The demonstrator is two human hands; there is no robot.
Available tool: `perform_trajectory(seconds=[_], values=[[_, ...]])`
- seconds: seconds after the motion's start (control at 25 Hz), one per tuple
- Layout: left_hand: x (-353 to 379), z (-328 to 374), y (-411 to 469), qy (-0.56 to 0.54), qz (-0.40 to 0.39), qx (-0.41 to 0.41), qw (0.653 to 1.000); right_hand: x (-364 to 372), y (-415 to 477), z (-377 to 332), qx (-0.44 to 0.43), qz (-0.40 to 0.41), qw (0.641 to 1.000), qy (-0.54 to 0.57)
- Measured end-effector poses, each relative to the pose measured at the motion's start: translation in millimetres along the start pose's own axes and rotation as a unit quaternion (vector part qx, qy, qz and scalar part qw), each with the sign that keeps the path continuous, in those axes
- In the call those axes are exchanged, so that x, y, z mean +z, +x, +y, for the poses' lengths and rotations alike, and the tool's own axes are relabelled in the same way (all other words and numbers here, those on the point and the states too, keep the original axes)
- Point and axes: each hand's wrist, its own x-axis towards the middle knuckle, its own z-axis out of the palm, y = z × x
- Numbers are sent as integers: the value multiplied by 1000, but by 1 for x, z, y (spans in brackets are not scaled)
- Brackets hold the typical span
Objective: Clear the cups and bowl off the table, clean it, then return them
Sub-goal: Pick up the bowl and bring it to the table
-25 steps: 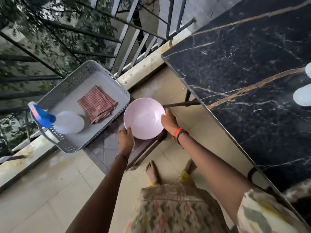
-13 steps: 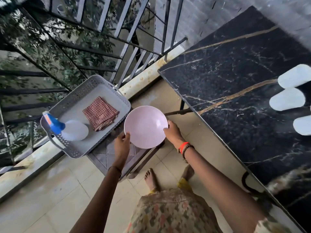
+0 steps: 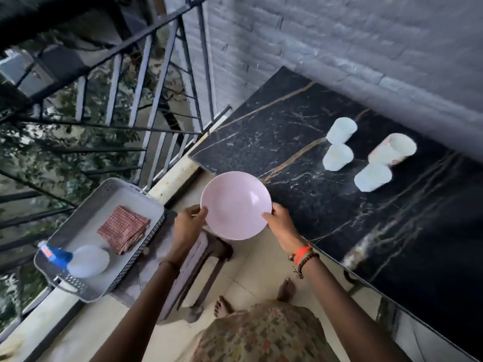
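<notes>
A pink bowl [image 3: 236,205] is held in the air at the left edge of the black marble table [image 3: 326,210]. My left hand [image 3: 188,222] grips its left rim and my right hand [image 3: 281,222] grips its right rim. Several white cups [image 3: 338,157] stand upside down on the table near the wall, among them one with a red print [image 3: 391,150] and another plain one [image 3: 373,177].
A grey perforated tray [image 3: 78,288] on the ledge at left holds a folded red checked cloth [image 3: 123,228] and a spray bottle [image 3: 75,259] lying on its side. A brown stool [image 3: 198,259] stands below the bowl. A metal railing [image 3: 146,82] and a brick wall [image 3: 339,43] bound the space.
Both hands have lifted the bowl off the stool and carried it up and right to the table's edge. The view has swung right, showing the cups.
</notes>
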Motion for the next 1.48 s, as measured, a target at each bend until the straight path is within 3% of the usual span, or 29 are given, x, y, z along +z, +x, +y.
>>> perform_trajectory(seconds=[0.28, 0.48, 0.72, 1.0, 1.48], values=[[120, 95, -1, 58, -143, 75, 985, -135, -14, 26, 62, 129, 978, 149], [228, 129, -18, 115, -247, 41, 961, -226, -34, 74, 115, 173, 952, 223], [341, 163, -56, 96, -379, 38, 919, -318, -50, 127, 151, 225, 924, 270], [448, 197, -63, 96, -366, 22, 925, -401, -21, 157, 154, 304, 889, 307], [501, 235, -55, 94, -302, 58, 947, -446, 27, 155, 153, 329, 864, 350]])
